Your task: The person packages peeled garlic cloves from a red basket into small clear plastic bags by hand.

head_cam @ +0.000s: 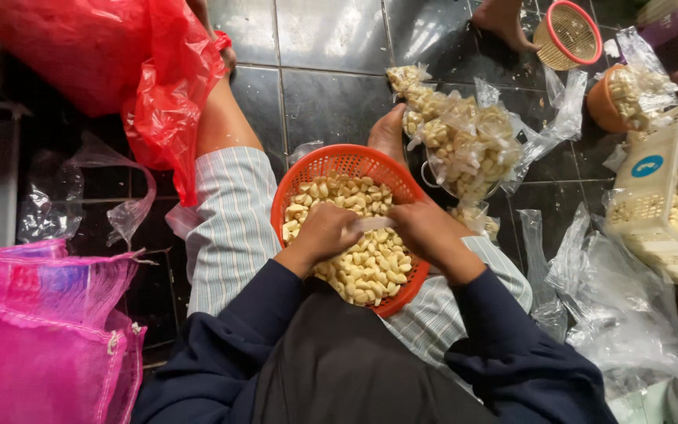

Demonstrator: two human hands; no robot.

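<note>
Left hand (325, 234): clenched on a pale strip's end, fingertips hidden.
Right hand (427, 229): grasping the other end.
Round orange plastic basket (331, 165): peeled garlic cloves (370, 267), near rim hidden.

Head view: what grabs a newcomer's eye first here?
The orange basket of peeled garlic cloves on the person's lap, centre frame, with the left hand and right hand over it, holding a small pale strip between them. Next, the bright red plastic bag at upper left and the pink mesh sacks at lower left. Clear bags of cloves lie on the dark tiled floor just beyond the basket.
</note>
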